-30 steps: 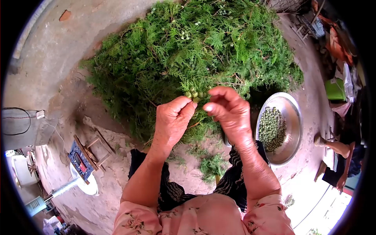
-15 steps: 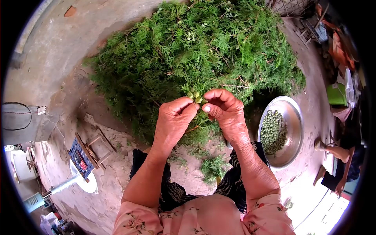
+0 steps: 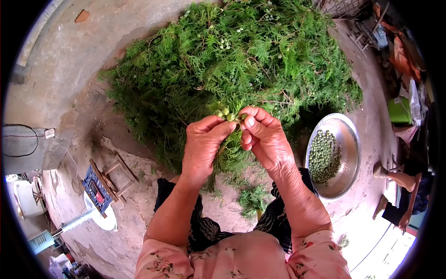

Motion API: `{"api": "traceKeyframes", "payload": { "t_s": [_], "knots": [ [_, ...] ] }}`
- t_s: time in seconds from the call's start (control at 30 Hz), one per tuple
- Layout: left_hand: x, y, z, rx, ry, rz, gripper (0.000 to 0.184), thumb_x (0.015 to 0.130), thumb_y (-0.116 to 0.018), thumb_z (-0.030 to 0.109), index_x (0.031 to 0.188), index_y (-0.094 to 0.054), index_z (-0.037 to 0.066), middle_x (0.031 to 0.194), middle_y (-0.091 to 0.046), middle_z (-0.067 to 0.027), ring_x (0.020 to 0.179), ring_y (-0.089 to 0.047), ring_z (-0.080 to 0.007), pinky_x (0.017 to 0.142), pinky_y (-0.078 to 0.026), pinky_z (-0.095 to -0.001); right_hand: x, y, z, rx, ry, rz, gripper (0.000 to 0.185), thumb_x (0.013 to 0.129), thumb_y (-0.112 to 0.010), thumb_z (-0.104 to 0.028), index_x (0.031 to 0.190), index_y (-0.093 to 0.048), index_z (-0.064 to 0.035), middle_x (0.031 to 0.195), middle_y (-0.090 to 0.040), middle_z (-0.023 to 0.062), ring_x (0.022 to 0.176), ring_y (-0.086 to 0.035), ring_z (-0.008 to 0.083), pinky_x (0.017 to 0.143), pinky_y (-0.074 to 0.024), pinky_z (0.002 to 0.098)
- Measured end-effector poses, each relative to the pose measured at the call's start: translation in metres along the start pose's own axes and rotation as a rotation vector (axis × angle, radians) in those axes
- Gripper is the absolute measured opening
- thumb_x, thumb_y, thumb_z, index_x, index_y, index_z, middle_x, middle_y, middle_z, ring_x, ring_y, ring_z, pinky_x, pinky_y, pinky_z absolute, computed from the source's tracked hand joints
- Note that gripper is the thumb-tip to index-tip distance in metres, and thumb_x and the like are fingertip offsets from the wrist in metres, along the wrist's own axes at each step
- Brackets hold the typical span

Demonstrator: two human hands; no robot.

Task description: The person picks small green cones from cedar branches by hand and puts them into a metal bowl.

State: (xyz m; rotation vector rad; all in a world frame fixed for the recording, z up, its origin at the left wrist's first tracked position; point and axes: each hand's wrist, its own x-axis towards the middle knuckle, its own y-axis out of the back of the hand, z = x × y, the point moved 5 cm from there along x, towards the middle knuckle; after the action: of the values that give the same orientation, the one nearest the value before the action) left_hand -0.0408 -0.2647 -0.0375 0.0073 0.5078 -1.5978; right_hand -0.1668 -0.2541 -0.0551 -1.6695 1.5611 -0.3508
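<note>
From my remote place, I see a cluster of green cones (image 3: pixel 226 111) at the fingertips, between the two hands. The left hand (image 3: pixel 203 144) pinches its stem side with thumb and forefinger. The right hand (image 3: pixel 272 142) also has thumb and forefinger closed, on one small cone (image 3: pixel 244 116) at the right edge of the cluster. Beyond the hands, the large pile of branches (image 3: pixel 232 60) fills the floor, and its near edge hangs behind the fingers. A loose green tuft (image 3: pixel 254 199) lies between the knees. The metal basin (image 3: pixel 349 162), partly filled with picked cones (image 3: pixel 324 158), stands near the right forearm, and the right knee covers a little of its rim. Farther left is a wooden stool (image 3: pixel 121 179); far right, another person's leg (image 3: pixel 402 179).
</note>
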Motion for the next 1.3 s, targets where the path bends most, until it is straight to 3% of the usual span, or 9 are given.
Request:
{"api": "traceKeyframes", "payload": {
  "t_s": [0.1,0.23,0.43,0.5,0.67,0.8,0.87,0.97,1.3],
  "knots": [
    [0.003,0.006,-0.001,0.011,-0.026,0.050,0.010,0.076,-0.064,0.002,0.068,-0.059,0.000,0.060,-0.048,0.0074,0.054,-0.037,-0.0002,0.047,-0.028,-0.0180,0.003,0.004,-0.005,0.136,0.079,-0.014,0.017,0.085,-0.057,-0.012,0.099,-0.057,-0.0030,0.071,-0.055,0.0026,0.056,-0.052,0.0098,0.048,-0.0426,0.0217],
    [0.002,0.009,0.001,0.295,-0.199,0.042,0.014,0.077,-0.064,0.003,0.066,-0.055,-0.001,0.057,-0.043,0.0077,0.052,-0.034,-0.0007,0.044,-0.027,-0.0189,-0.002,-0.010,-0.016,0.011,0.002,0.001,0.016,0.085,-0.058,-0.013,0.097,-0.055,-0.0027,0.073,-0.055,0.0034,0.058,-0.052,0.0107,0.049,-0.0432,0.0223],
    [-0.006,0.001,0.008,0.516,-0.321,0.029,0.016,0.076,-0.064,0.005,0.067,-0.053,-0.002,0.052,-0.040,0.0044,0.051,-0.033,-0.0014,0.041,-0.029,-0.0214,-0.001,-0.006,-0.006,-0.245,0.078,0.040,0.021,0.078,-0.067,-0.011,0.091,-0.054,-0.0018,0.070,-0.053,0.0002,0.049,-0.043,0.0038,0.040,-0.0320,0.0166],
    [-0.007,0.000,0.007,0.537,-0.285,-0.012,0.020,0.079,-0.062,0.004,0.063,-0.051,0.000,0.056,-0.038,0.0077,0.054,-0.031,-0.0008,0.044,-0.024,-0.0205,-0.001,-0.005,-0.005,-0.335,0.070,0.059,0.016,0.079,-0.066,-0.011,0.087,-0.055,-0.0017,0.065,-0.052,-0.0015,0.047,-0.040,0.0033,0.039,-0.0294,0.0167],
    [-0.006,0.004,0.010,0.463,-0.263,-0.066,0.017,0.078,-0.062,0.002,0.065,-0.052,-0.001,0.056,-0.040,0.0058,0.053,-0.032,-0.0014,0.044,-0.026,-0.0214,-0.003,-0.002,-0.001,-0.220,0.016,0.072,0.010,0.082,-0.062,-0.010,0.085,-0.057,-0.0020,0.066,-0.057,0.0009,0.049,-0.050,0.0046,0.038,-0.0366,0.0153],
    [-0.002,0.004,0.006,0.370,-0.251,-0.007,0.013,0.077,-0.062,0.002,0.068,-0.055,-0.003,0.055,-0.042,0.0047,0.053,-0.033,-0.0019,0.043,-0.029,-0.0217,-0.003,-0.003,-0.001,-0.212,0.060,0.087,0.012,0.082,-0.062,-0.010,0.088,-0.057,-0.0016,0.069,-0.057,0.0014,0.052,-0.051,0.0053,0.040,-0.0393,0.0166],
    [-0.002,0.006,0.004,0.408,-0.276,0.003,0.013,0.077,-0.062,0.002,0.068,-0.055,-0.003,0.055,-0.042,0.0047,0.052,-0.033,-0.0020,0.043,-0.029,-0.0217,-0.003,-0.006,-0.002,-0.110,-0.025,0.066,0.014,0.082,-0.062,-0.009,0.092,-0.057,-0.0012,0.074,-0.057,0.0019,0.057,-0.053,0.0062,0.046,-0.0438,0.0186],
    [0.000,0.008,0.001,0.487,-0.349,0.018,0.012,0.076,-0.061,0.002,0.068,-0.054,-0.003,0.052,-0.042,0.0027,0.050,-0.033,-0.0024,0.042,-0.029,-0.0219,-0.002,-0.003,0.000,-0.126,0.035,0.178,0.015,0.082,-0.061,-0.007,0.095,-0.057,-0.0013,0.079,-0.058,0.0025,0.062,-0.054,0.0069,0.050,-0.0464,0.0204],
    [-0.001,0.004,0.004,0.580,-0.414,0.020,0.012,0.077,-0.062,0.004,0.070,-0.054,-0.003,0.051,-0.038,-0.0002,0.049,-0.032,-0.0033,0.041,-0.029,-0.0225,0.001,0.007,0.008,-0.020,-0.002,0.157,0.019,0.080,-0.061,-0.008,0.098,-0.057,-0.0018,0.083,-0.060,0.0036,0.070,-0.056,0.0093,0.062,-0.0467,0.0240]
  ]
}}
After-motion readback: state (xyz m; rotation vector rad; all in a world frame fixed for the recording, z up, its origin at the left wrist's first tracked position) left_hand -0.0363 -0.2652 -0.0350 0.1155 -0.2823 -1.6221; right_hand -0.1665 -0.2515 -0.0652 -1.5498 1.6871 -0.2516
